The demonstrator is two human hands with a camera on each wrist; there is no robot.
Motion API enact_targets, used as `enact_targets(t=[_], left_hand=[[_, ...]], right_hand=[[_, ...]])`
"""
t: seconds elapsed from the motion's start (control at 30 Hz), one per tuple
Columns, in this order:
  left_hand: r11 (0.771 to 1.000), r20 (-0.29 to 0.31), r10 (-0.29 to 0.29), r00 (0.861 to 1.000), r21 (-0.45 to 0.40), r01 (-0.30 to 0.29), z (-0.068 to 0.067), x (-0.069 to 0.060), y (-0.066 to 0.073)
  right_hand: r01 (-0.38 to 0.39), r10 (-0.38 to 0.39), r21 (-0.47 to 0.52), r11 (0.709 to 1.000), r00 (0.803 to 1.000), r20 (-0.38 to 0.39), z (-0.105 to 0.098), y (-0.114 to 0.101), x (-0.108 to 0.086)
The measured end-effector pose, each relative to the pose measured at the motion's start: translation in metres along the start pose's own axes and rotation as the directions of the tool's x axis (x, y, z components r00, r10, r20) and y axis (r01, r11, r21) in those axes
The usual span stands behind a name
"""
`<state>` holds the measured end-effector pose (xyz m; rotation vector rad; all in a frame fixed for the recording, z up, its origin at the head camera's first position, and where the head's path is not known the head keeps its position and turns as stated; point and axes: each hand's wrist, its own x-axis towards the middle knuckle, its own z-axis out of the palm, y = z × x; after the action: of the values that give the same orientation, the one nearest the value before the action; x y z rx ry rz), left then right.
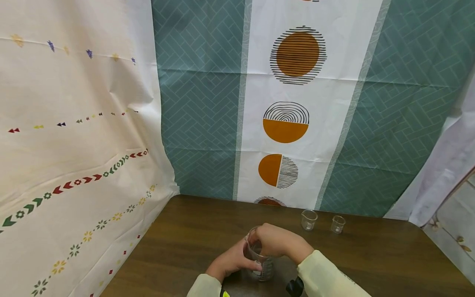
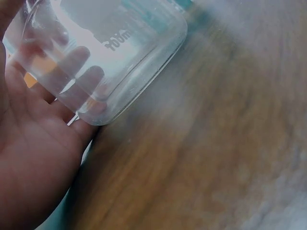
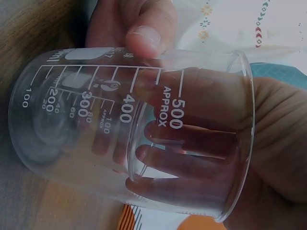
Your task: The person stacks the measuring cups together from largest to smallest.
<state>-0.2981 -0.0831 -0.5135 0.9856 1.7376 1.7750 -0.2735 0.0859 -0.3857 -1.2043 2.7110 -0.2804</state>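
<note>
My left hand (image 1: 234,258) holds a large clear glass beaker (image 3: 158,201) round its side, with the thumb across the front in the head view. White marks on this beaker run up to 500. Over its rim, my right hand (image 1: 280,243) reaches down inside. A smaller clear beaker (image 3: 108,115), marked up to 100, is within the large one, close to its bottom. In the right wrist view the right fingers (image 3: 192,139) meet the small beaker's rim and seem to pinch it; reflections partly hide the contact. The left wrist view shows left fingers behind the glass base.
Two more small clear beakers, a wider one (image 1: 309,220) and a smaller one (image 1: 337,224), stand at the back right of the brown wooden table (image 1: 389,255). A patterned cloth (image 1: 92,198) hangs along the left edge, and a green-and-white curtain (image 1: 200,165) hangs behind.
</note>
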Motion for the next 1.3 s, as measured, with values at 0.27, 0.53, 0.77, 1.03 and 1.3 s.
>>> enact_targets(t=[0.27,0.53,0.77,1.03,1.3], left_hand=[[1.000,-0.011,-0.023,1.000,-0.007,0.023,0.0002,-0.0010,0.0013],[0.999,-0.014,-0.031,0.999,-0.009,0.030,0.0001,-0.0008,0.0011],[0.999,-0.041,-0.047,0.998,0.001,0.047,0.0005,0.0001,-0.0003],[0.998,-0.039,-0.051,0.998,0.017,0.052,-0.0007,0.0015,0.0001],[0.999,-0.036,-0.044,0.998,0.012,0.044,-0.0006,0.0010,-0.0010]], right_hand=[[-0.005,0.005,0.014,1.000,1.000,0.009,0.0014,0.0021,0.0014],[0.002,-0.002,0.007,1.000,1.000,0.009,0.0006,0.0015,0.0017],[-0.002,0.002,-0.012,1.000,1.000,-0.005,0.0014,0.0011,0.0015],[-0.012,0.012,-0.024,1.000,1.000,-0.006,0.0022,0.0024,0.0024],[-0.012,0.012,-0.011,1.000,1.000,-0.007,0.0040,0.0026,0.0029]])
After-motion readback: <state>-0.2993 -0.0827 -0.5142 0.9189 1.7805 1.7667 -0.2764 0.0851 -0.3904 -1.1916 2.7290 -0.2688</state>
